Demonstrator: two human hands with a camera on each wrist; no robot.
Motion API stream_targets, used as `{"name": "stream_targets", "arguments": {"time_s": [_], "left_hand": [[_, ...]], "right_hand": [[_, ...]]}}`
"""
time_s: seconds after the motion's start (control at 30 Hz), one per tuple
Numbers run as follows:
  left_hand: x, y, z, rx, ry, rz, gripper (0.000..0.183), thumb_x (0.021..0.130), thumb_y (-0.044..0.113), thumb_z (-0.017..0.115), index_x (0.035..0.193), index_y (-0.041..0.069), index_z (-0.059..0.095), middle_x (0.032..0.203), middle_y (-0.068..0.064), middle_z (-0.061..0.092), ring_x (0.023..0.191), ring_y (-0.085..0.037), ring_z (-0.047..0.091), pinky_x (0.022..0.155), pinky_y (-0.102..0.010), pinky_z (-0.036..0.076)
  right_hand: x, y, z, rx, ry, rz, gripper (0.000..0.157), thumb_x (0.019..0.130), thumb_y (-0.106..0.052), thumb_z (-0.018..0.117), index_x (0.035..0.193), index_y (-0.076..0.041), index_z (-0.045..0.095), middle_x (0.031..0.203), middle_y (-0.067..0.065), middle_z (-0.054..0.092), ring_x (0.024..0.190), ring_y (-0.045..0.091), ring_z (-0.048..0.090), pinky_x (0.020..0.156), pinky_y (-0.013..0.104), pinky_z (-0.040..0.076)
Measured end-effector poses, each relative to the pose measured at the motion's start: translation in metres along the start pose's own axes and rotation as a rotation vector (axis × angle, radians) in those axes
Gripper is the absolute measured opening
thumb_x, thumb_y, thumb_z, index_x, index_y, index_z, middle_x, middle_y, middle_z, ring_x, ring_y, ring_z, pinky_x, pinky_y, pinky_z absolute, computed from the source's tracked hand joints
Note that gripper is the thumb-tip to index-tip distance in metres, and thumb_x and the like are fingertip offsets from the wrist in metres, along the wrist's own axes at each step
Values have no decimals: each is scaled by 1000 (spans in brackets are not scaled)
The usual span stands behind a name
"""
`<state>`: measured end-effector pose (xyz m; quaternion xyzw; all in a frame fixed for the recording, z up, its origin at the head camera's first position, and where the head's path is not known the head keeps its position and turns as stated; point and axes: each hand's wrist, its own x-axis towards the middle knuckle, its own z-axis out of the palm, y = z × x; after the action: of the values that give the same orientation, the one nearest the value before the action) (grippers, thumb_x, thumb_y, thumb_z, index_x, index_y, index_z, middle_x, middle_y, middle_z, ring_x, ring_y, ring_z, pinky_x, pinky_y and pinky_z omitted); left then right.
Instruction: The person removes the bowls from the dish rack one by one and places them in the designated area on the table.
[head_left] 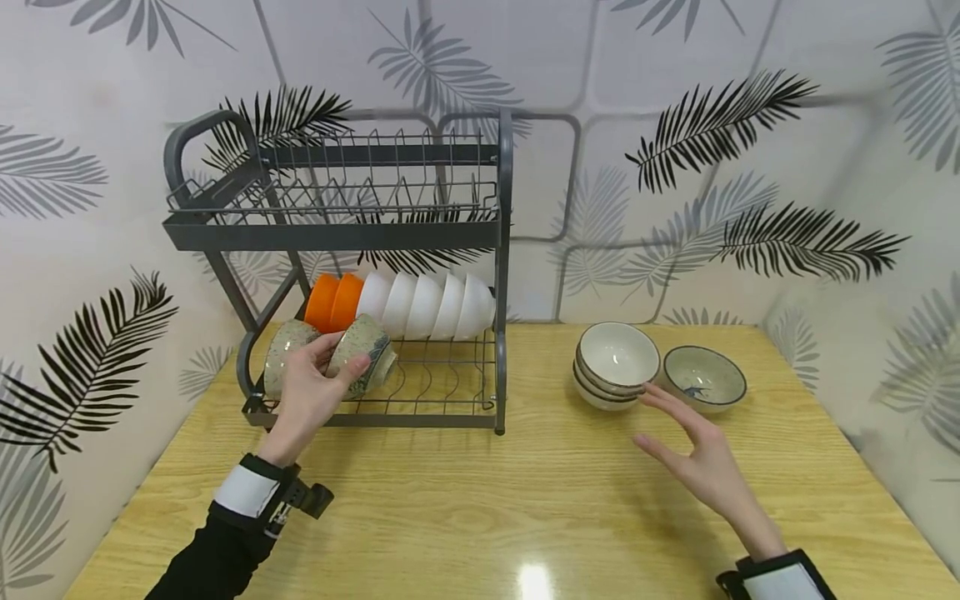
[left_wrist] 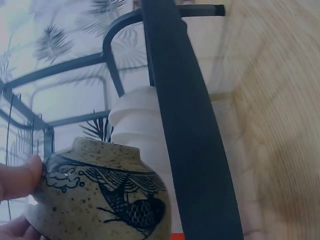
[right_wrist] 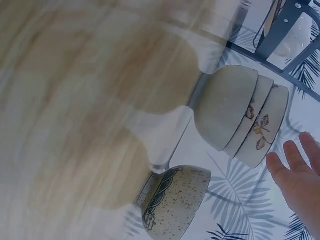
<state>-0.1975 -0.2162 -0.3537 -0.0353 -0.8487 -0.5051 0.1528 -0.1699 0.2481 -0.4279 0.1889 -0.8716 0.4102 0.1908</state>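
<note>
Left grip [head_left: 310, 392] pinches a speckled bowl [head_left: 362, 354] low in the rack [head_left: 337, 237], apparently seating it; next calls for steadying, then release. Right grip [head_left: 705, 468], fingers spread, hovers right of the rack.

no readable text, no labels, brands, numbers or signs — in any view

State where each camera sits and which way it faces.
Head: worn there, facing forward and down at the rack and stacked bowls; left hand and right hand show.
Left wrist: worn there, facing the gripped speckled bowl; part of the left hand shows.
Right wrist: worn there, facing the stacked bowls; part of the right hand shows.
Head and right wrist share the stacked bowls.
</note>
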Motion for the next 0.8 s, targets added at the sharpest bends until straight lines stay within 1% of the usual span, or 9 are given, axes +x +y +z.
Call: {"name": "stream_targets", "arguments": {"time_s": [0.07, 0.13, 0.2, 0.27, 0.37, 0.47, 0.57, 0.7, 0.8], "left_hand": [[-3, 1, 3, 22, 11, 62, 45, 94, 14, 72, 134, -3, 61, 124, -23, 68, 88, -4, 60, 69, -9, 45], [-7, 2, 7, 40, 25, 123, 41, 92, 11, 74, 129, -3, 64, 117, -23, 71, 84, -3, 60, 69, -10, 46], [-11, 3, 11, 71, 31, 170, 39, 90, 9, 75, 126, -3, 65, 115, -22, 71, 87, -7, 64, 73, -10, 46], [-14, 5, 14, 111, 35, 213, 39, 89, 9, 76, 124, -3, 66, 114, -21, 72, 95, -18, 69, 78, -15, 51], [-19, 7, 18, 179, 51, 290, 38, 85, 8, 79, 120, -3, 68, 110, -20, 74, 94, -30, 71, 78, -31, 57], [-23, 10, 22, 218, 69, 394, 38, 80, 5, 82, 115, -4, 70, 105, -19, 76, 91, -31, 73, 76, -42, 59], [-26, 12, 25, 240, 76, 520, 36, 76, 1, 84, 110, -2, 71, 101, -16, 77, 86, -28, 74, 72, -41, 60], [-29, 12, 29, 280, 75, 671, 37, 73, -1, 86, 106, 1, 70, 95, -12, 77, 78, -23, 74, 66, -37, 60], [-31, 12, 31, 319, 61, 753, 37, 73, 0, 86, 107, 2, 70, 92, -9, 75, 74, -19, 73, 61, -33, 59]], "right_hand": [[1, -3, -1, 38, -20, 11, 47, 91, -10, 74, 136, -9, 61, 152, 8, 52, 132, -23, 35, 105, -3, 26], [1, -6, -2, 85, -40, 10, 47, 92, -8, 71, 137, -7, 59, 152, -6, 51, 134, -21, 36, 106, -2, 27], [2, -7, -2, 126, -55, 2, 46, 93, -6, 70, 138, -4, 58, 149, -17, 51, 135, -19, 37, 107, -2, 29], [2, -8, -1, 167, -68, -8, 46, 94, -4, 68, 138, 1, 57, 146, -20, 52, 135, -18, 39, 107, 0, 31], [3, -11, -1, 213, -81, -18, 46, 94, -1, 66, 138, 4, 55, 143, -18, 56, 134, -17, 42, 107, 2, 35], [3, -15, 0, 258, -100, -12, 45, 95, -1, 65, 139, 4, 54, 142, -17, 58, 131, -16, 46, 107, 4, 37], [3, -19, -1, 289, -122, 11, 45, 96, -2, 64, 140, 3, 54, 143, -10, 59, 129, -15, 48, 107, 6, 39], [3, -24, -2, 296, -154, 61, 45, 99, -7, 63, 142, -2, 54, 146, 9, 58, 127, -14, 50, 104, 8, 44], [2, -26, -1, 306, -174, 81, 46, 99, -9, 62, 144, -4, 53, 148, 19, 54, 127, -13, 51, 103, 10, 45]]}}
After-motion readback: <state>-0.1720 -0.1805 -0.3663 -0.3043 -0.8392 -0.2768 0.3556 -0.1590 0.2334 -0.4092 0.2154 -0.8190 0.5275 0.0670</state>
